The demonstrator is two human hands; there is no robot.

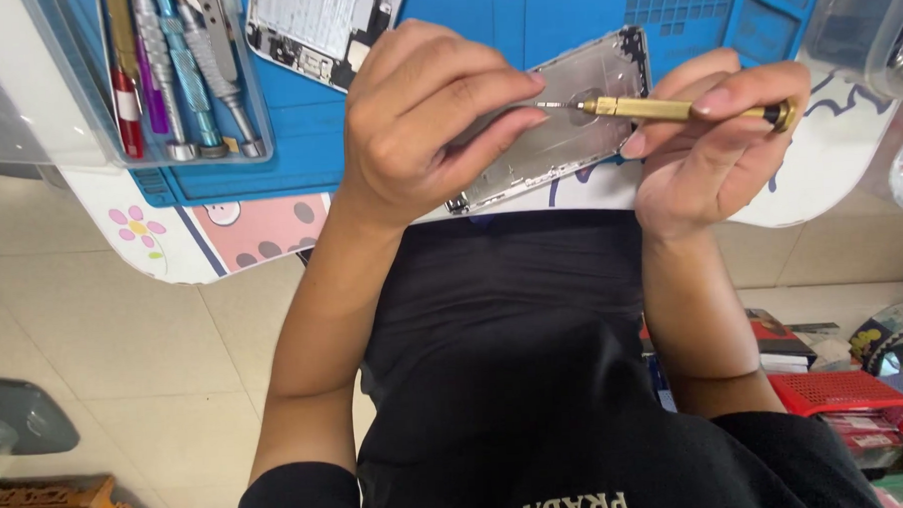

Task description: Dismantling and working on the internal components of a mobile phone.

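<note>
Clear tray (88,147), upper left: about five screwdrivers (190,78). Left hand (417,125) grips silver phone frame (577,119); right hand (713,135) holds brass screwdriver (657,108). Red basket (842,391), lower right: contents unclear.

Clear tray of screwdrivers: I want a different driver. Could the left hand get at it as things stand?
Probably yes: the clear tray lies open beside the left hand with only blue mat between, though its fingers are busy at the gold screwdriver tip.
</note>
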